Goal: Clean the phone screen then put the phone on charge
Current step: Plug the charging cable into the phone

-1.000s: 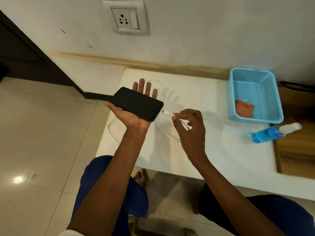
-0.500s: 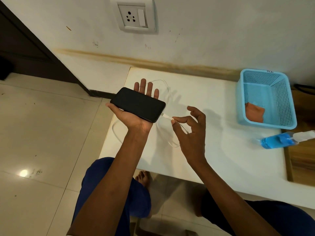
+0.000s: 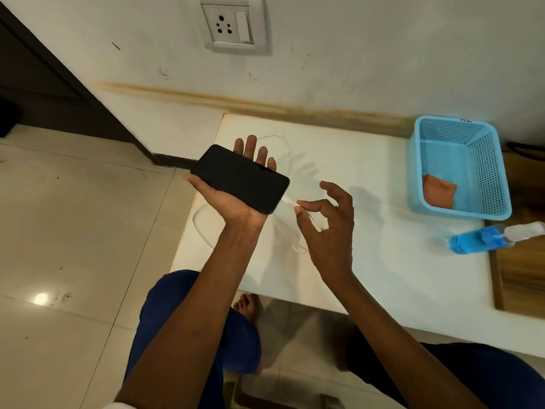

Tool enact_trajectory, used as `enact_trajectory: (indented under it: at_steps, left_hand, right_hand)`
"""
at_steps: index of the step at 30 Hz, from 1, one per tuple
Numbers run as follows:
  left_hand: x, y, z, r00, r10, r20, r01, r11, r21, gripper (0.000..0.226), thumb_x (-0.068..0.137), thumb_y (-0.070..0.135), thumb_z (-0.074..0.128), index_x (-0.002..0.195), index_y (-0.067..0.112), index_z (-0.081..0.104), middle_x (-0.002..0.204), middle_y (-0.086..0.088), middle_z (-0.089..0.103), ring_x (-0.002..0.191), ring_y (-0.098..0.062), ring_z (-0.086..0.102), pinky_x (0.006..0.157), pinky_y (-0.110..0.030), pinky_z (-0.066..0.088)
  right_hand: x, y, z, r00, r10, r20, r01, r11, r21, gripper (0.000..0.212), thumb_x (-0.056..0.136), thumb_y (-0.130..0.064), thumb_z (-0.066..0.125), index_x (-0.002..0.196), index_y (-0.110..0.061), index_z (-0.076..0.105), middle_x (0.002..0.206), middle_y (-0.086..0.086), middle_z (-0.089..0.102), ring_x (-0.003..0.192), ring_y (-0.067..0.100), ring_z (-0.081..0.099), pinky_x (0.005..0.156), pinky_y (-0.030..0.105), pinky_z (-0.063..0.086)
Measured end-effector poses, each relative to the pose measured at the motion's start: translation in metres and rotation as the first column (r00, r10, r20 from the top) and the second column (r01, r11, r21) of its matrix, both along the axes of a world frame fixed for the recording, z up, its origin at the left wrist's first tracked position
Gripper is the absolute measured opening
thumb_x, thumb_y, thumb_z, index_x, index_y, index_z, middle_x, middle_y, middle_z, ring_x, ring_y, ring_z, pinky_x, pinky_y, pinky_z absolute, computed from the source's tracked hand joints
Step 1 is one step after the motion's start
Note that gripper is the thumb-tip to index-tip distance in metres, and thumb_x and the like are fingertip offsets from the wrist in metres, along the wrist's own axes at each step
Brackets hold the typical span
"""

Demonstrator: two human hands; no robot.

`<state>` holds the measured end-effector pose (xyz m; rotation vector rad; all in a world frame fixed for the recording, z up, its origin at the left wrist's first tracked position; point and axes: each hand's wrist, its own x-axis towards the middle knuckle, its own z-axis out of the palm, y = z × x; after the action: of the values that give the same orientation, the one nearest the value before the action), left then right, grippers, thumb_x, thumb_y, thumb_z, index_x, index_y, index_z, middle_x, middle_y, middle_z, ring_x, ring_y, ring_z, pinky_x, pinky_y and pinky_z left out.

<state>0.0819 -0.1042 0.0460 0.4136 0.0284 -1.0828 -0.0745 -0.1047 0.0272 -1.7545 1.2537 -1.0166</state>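
Note:
A black phone (image 3: pixel 240 178) lies screen up, dark, across my left hand (image 3: pixel 233 205), which is palm up with straight fingers above the white table's left end. My right hand (image 3: pixel 330 231) pinches the plug end of a white charging cable (image 3: pixel 290 202) between thumb and forefinger, its other fingers spread. The plug meets the phone's lower right end. The rest of the cable loops over the table behind and below my hands, one loop hanging off the left edge.
A wall socket (image 3: pixel 233 23) sits above the white table (image 3: pixel 368 267). At the right stand a blue basket (image 3: pixel 460 212) holding an orange cloth (image 3: pixel 439 191), and a blue spray bottle (image 3: pixel 483 239) lying on its side. Tiled floor lies to the left.
My right hand's middle, ring and little fingers have spread open while thumb and forefinger keep pinching the plug at the phone's end. My left hand and the phone have barely moved.

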Motion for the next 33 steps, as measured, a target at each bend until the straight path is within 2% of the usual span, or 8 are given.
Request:
enact_trajectory:
  at_steps: [3,6,9,13,23,27,33]
  left_hand:
    - [0.0025,-0.001,0.0022,1.0,-0.002,0.018,0.002,1.0,-0.005,0.097,0.08,0.087,0.023,0.14,0.014,0.045,0.133,-0.01,0.058,0.111,-0.03,0.059,0.096,-0.046,0.044]
    - [0.0052,-0.0019,0.0041,0.999,-0.01,0.033,0.011,1.0,-0.02,0.097,0.081,0.087,0.023,0.141,0.014,0.043,0.136,-0.01,0.056,0.113,-0.031,0.059,0.096,-0.046,0.044]
    - [0.0031,-0.0026,0.0039,0.999,-0.026,0.04,0.026,0.999,-0.022,0.098,0.081,0.087,0.022,0.144,0.014,0.042,0.138,-0.01,0.055,0.118,-0.031,0.057,0.103,-0.048,0.04]
    - [0.0013,-0.0026,0.0038,0.999,-0.043,0.025,0.044,0.999,-0.018,0.098,0.083,0.086,0.02,0.147,0.015,0.04,0.141,-0.011,0.054,0.126,-0.033,0.052,0.113,-0.053,0.03]
    - [0.0008,-0.0022,0.0025,0.998,-0.043,0.046,0.043,0.999,-0.015,0.095,0.083,0.085,0.023,0.144,0.015,0.043,0.14,-0.01,0.054,0.121,-0.032,0.055,0.108,-0.05,0.036]
    - [0.0009,-0.0023,0.0013,0.998,-0.037,0.049,0.038,0.999,-0.015,0.095,0.083,0.085,0.022,0.147,0.016,0.04,0.14,-0.01,0.054,0.12,-0.032,0.056,0.103,-0.05,0.041]
    - [-0.0003,-0.0022,-0.0004,0.998,-0.04,0.056,0.041,0.999,-0.015,0.097,0.083,0.085,0.022,0.149,0.015,0.037,0.141,-0.01,0.053,0.123,-0.032,0.054,0.106,-0.05,0.039]
  right_hand:
    - [0.0,-0.0026,0.0003,0.999,0.018,-0.043,-0.018,1.0,-0.017,0.016,0.084,-0.037,0.072,0.092,-0.023,0.075,0.137,-0.005,0.057,0.129,0.015,0.049,0.097,0.055,0.048]
    - [0.0008,-0.0057,0.0022,0.995,0.055,-0.088,-0.059,0.998,-0.038,0.024,0.083,-0.045,0.071,0.101,-0.029,0.072,0.139,-0.008,0.054,0.129,0.012,0.048,0.103,0.049,0.046]
    - [0.0029,-0.0065,0.0042,0.987,0.081,-0.137,-0.091,0.994,-0.068,0.031,0.082,-0.052,0.068,0.108,-0.035,0.066,0.142,-0.011,0.049,0.131,0.012,0.046,0.106,0.044,0.041]
    - [0.0062,-0.0079,0.0024,0.975,0.057,-0.216,-0.082,0.991,-0.108,0.025,0.082,-0.05,0.071,0.102,-0.034,0.067,0.142,-0.008,0.051,0.13,0.017,0.049,0.102,0.049,0.044]
    - [0.0079,-0.0081,-0.0024,0.976,0.015,-0.219,-0.052,0.985,-0.166,0.026,0.082,-0.05,0.07,0.099,-0.03,0.071,0.138,-0.003,0.056,0.126,0.019,0.052,0.1,0.043,0.045]
    - [0.0076,-0.007,-0.0021,0.978,0.006,-0.208,-0.043,0.984,-0.173,0.025,0.082,-0.05,0.071,0.097,-0.03,0.072,0.138,-0.003,0.055,0.126,0.019,0.051,0.098,0.045,0.047]
    - [0.007,-0.0066,-0.0022,0.977,0.004,-0.212,-0.04,0.985,-0.167,0.025,0.082,-0.049,0.071,0.096,-0.029,0.073,0.137,-0.001,0.056,0.126,0.021,0.052,0.098,0.051,0.048]
